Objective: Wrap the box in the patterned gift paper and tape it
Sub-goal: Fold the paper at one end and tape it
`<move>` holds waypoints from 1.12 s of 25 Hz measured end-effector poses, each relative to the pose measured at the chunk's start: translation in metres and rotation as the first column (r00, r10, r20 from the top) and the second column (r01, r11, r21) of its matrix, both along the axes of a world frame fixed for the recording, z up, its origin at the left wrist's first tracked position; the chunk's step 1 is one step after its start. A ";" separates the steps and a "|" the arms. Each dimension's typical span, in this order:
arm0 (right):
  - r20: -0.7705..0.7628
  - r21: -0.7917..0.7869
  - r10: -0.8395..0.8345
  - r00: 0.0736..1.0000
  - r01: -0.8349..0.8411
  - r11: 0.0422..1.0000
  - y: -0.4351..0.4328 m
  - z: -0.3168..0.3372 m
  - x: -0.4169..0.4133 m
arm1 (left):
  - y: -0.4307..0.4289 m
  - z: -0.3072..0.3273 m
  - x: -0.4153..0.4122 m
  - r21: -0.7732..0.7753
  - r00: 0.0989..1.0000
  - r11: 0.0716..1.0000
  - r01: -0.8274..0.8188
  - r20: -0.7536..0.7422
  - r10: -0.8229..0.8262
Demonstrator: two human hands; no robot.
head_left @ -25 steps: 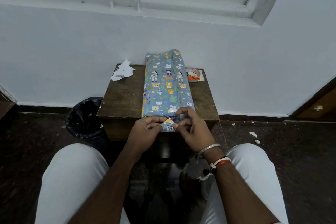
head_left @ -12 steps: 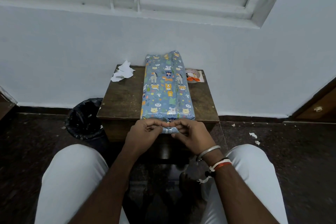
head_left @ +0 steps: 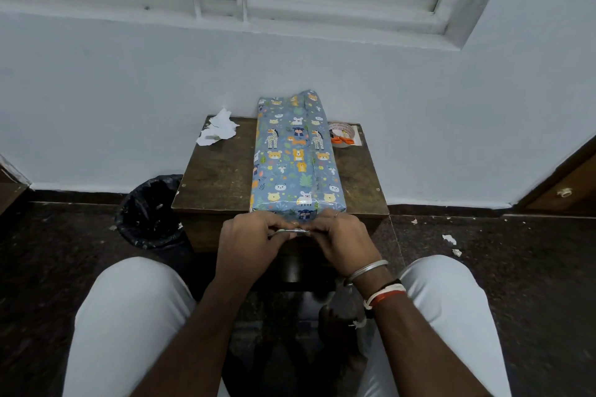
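Wrapped box (head_left: 295,164) on counter (head_left: 219,177): near-end paper flap (head_left: 295,231), raised 1 second ago, now creased flat. Left hand (head_left: 248,242) and right hand (head_left: 342,242) both pinch it. Taping likely next.

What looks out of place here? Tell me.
Torn white paper scraps lie on the brown wooden table's far left corner, and smaller bits litter the dark floor at right, outside the black-lined bin.

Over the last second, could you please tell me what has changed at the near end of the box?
The left hand and right hand slid down from the top edge of the box to its near end, and now pinch the paper flap folded flat, where a pale triangle showed before. The box, tape roll and paper scraps stayed put.
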State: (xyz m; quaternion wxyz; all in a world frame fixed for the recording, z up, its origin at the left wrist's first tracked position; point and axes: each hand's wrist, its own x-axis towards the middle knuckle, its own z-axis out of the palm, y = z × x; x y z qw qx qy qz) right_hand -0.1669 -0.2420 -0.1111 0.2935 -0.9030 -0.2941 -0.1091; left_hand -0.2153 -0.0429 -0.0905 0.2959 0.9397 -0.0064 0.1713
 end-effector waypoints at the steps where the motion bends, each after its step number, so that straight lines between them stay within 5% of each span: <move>1: 0.017 -0.035 0.002 1.000 -0.001 0.999 0.001 0.000 0.000 | -0.001 0.000 0.001 0.004 1.000 1.000 0.006 -0.004 -0.006; 13: 0.031 -0.128 0.003 1.000 0.001 0.992 0.000 -0.002 0.007 | 0.000 0.001 0.007 0.063 0.997 0.998 0.028 -0.080 -0.023; 18: 0.134 -0.152 0.010 0.991 0.011 0.988 0.004 -0.001 0.006 | 0.006 -0.001 0.006 0.366 0.978 0.929 -0.062 0.209 -0.018; 22: 0.180 -0.134 -0.017 0.983 0.042 0.990 0.010 -0.003 0.006 | 0.009 -0.008 0.014 0.280 0.982 0.956 0.084 0.140 -0.127; 28: 0.267 -0.213 -0.130 0.955 0.191 0.958 0.018 -0.006 0.011 | 0.009 -0.013 0.027 0.089 0.988 0.995 0.051 0.138 -0.063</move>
